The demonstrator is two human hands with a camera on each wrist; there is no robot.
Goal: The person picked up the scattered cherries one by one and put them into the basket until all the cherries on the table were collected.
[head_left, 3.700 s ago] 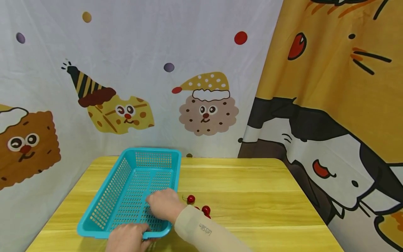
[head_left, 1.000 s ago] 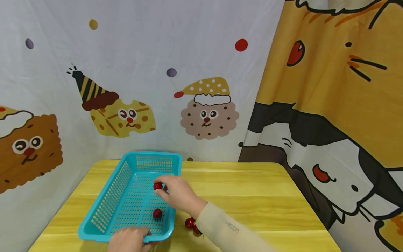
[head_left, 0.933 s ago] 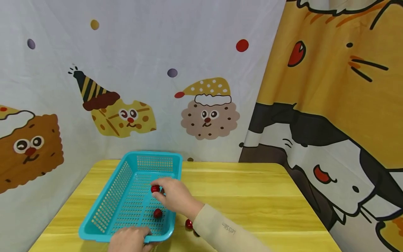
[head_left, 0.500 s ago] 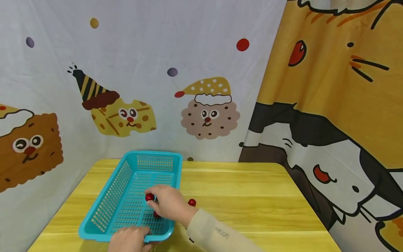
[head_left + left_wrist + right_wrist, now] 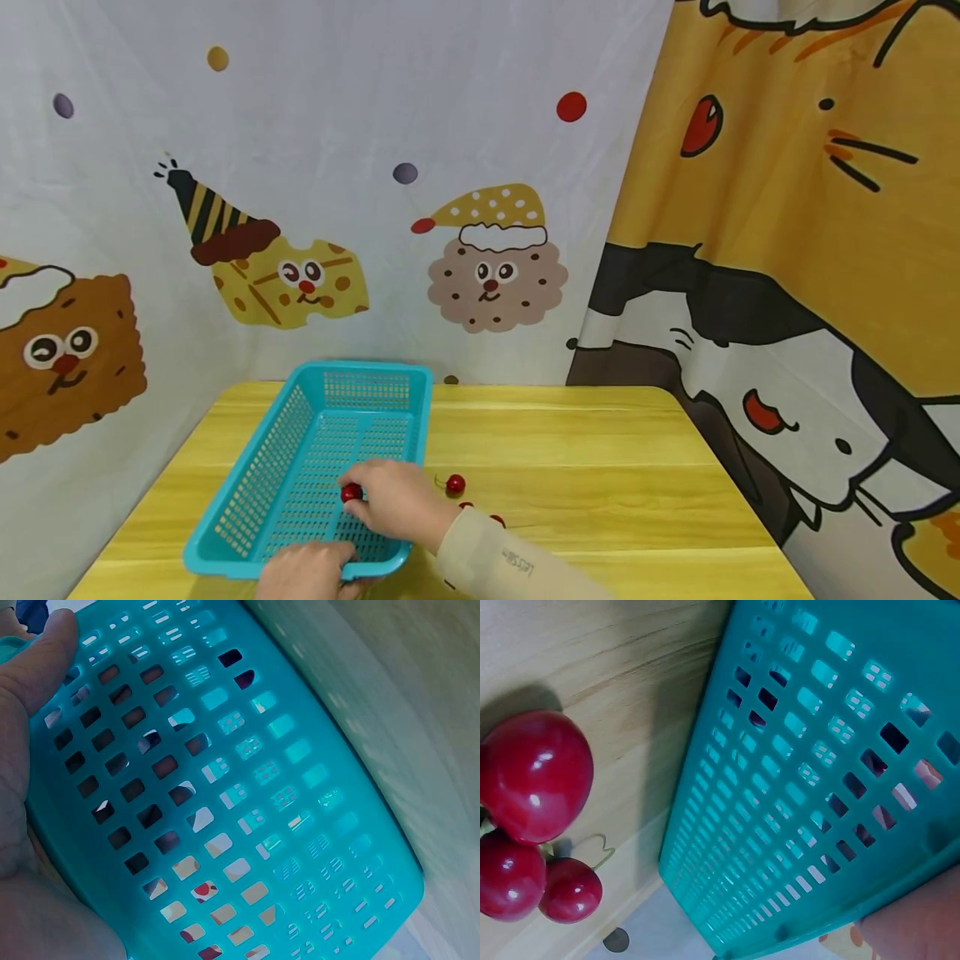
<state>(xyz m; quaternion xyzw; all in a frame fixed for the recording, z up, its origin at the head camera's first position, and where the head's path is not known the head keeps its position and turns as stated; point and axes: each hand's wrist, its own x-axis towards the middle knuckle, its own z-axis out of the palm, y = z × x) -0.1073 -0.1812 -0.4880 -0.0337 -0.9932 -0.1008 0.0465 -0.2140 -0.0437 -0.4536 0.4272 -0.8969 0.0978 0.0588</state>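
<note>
A turquoise plastic basket with slotted walls stands on the table's left half. My left hand grips its near rim; in the left wrist view the thumb lies over the rim. Over the basket's near half, my right hand pinches a dark red cherry between thumb and fingers. The basket floor under this hand is hidden. Right of the basket, a cherry with a stem lies on the table, with others partly behind the sleeve. The right wrist view shows three cherries close together.
The yellow wood-grain table extends right of the basket. Behind it hangs a pale cloth with cartoon prints, and an orange cat-print curtain hangs at the right.
With its cherry, my right hand has moved left and toward the basket's near end, covering the cherry seen inside earlier. The left hand has stayed on the rim. Table cherries show beyond the sleeve.
</note>
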